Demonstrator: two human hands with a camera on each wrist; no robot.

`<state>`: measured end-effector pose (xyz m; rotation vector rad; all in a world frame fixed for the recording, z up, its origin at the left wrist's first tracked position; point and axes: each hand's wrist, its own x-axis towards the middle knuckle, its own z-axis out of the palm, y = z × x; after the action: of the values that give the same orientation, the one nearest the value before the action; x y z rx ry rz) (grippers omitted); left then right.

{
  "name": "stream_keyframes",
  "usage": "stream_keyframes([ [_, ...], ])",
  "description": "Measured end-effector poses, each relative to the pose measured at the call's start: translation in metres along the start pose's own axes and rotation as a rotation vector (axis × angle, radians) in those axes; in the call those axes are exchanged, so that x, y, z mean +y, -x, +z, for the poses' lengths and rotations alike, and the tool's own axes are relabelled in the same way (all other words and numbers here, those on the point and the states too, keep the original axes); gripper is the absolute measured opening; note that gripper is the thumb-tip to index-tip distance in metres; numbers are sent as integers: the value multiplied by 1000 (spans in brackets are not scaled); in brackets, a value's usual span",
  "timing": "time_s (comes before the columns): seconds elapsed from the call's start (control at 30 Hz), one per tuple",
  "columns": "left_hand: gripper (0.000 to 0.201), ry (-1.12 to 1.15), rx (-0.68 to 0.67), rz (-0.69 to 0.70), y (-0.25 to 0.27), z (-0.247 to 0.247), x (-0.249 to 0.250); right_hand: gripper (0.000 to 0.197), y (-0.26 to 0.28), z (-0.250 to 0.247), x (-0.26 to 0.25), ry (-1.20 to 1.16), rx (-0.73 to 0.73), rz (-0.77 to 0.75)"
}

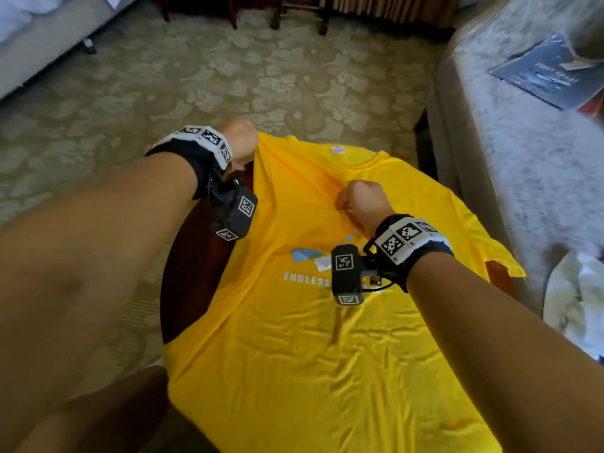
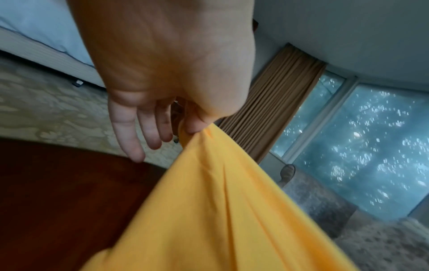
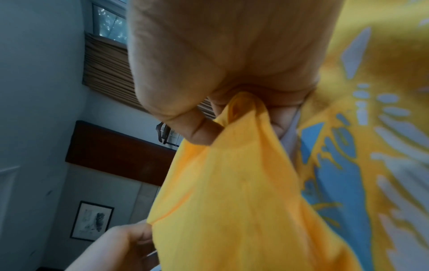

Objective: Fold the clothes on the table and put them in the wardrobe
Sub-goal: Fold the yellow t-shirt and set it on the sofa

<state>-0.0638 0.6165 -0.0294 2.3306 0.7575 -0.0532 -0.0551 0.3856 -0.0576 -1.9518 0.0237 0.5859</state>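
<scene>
A yellow T-shirt (image 1: 313, 322) with a blue and white print and the word ENDLESS lies front up over a dark round wooden table (image 1: 186, 273). My left hand (image 1: 240, 142) pinches the shirt's far left shoulder between thumb and forefinger and lifts it; the other fingers hang straight in the left wrist view, where the yellow cloth (image 2: 220, 210) runs down from the pinch. My right hand (image 1: 359, 199) grips a bunch of cloth at the chest, just above the print. In the right wrist view the bunched fabric (image 3: 232, 183) sits in the fist, and the left hand (image 3: 116, 243) shows below.
A grey upholstered sofa (image 1: 523, 158) with a dark blue booklet (image 1: 549, 73) stands close on the right. A bed (image 1: 39, 37) is at the far left. Patterned carpet (image 1: 228, 76) lies beyond the table, with chair legs (image 1: 277, 14) at the back.
</scene>
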Motion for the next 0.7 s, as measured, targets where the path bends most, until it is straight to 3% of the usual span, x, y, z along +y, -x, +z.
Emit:
stream_keyframes([
  [0.1,33,167,50,-9,1,-20,8,52,7,-1,3,-125,-3,22],
  [0.2,25,231,86,3,-1,-29,19,41,11,-4,5,-283,38,28],
  [0.27,20,192,109,6,-5,-24,22,32,7,-7,9,-290,71,13],
  [0.37,13,33,127,4,-10,-6,19,37,0,-13,17,-263,65,-11],
  [0.5,25,-185,110,11,-23,19,1,45,-11,-18,21,-245,102,-3],
  [0.7,36,-196,135,-25,-29,26,-11,38,-16,-17,18,-59,114,65],
])
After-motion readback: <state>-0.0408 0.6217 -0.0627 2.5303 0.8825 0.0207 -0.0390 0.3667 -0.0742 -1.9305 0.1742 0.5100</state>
